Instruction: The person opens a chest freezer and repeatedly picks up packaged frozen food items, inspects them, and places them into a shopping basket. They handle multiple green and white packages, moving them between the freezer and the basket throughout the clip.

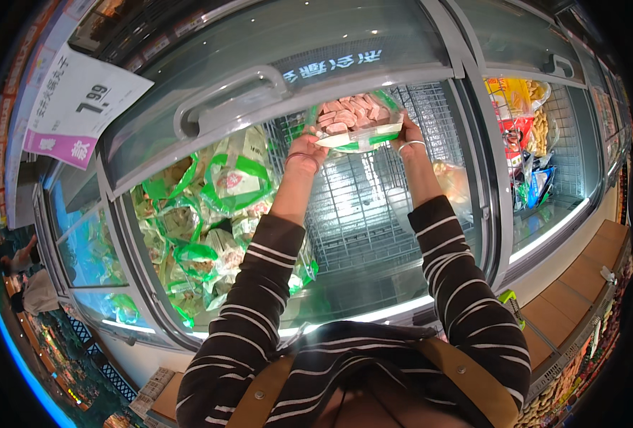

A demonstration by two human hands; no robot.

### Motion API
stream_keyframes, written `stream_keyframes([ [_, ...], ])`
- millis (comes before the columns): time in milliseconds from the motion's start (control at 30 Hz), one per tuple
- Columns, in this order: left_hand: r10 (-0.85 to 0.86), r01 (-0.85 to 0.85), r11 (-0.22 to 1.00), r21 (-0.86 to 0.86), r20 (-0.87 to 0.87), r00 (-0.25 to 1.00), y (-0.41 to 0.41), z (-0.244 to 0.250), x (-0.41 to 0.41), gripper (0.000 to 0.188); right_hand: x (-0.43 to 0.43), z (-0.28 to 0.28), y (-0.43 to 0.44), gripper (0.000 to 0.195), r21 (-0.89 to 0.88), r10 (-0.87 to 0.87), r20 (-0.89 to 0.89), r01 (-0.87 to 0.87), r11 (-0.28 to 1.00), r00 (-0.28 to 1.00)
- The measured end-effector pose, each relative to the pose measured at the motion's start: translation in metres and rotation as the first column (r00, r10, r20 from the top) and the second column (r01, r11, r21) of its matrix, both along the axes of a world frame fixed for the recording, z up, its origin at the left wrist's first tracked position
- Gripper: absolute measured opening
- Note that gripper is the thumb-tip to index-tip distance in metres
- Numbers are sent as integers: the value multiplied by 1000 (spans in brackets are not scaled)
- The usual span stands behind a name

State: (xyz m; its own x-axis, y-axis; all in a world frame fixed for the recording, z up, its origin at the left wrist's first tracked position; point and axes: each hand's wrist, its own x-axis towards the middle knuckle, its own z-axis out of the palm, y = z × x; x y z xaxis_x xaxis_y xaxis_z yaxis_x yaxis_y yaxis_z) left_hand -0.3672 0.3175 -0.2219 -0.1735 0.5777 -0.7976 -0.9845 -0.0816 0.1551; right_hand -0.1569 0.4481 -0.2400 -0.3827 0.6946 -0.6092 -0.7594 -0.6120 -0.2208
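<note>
Inside an open chest freezer, both my hands grip a clear plastic bag with green trim [356, 120], full of pink sliced frozen pieces. My left hand [308, 148] pinches the bag's left corner, and my right hand [410, 131] holds its right end. The bag hangs over a wire basket [348, 230] on the freezer's right side. To the left of my forearms lies a heap of green-and-clear bags [209, 224] of frozen food. A pale, partly hidden package [450, 184] rests beyond my right forearm.
A sliding glass lid with a grey handle [231, 96] covers the freezer's far part. A price sign [83, 107] juts in at upper left. Another compartment at right holds colourful food packs [525, 139]. At far left, a person [41, 291] is partly visible.
</note>
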Motion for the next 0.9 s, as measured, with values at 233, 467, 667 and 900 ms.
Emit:
stream_keyframes([
  [233,-105,82,994,-71,-434,895,88,-64,-6,27,-44,-19,58,43,86,60,761,-191,978,646],
  [467,-427,309,889,-338,-369,825,98,-20,29,55,-39,-66,91,38,246,-290,957,-543,803,4],
  [667,-270,161,942,-296,-378,885,98,-57,25,34,-10,-67,27,11,385,-211,909,-528,757,360],
  [900,-475,284,730,-622,-760,-444,144,-84,16,31,-22,-52,-85,15,368,-120,534,-102,924,837],
])
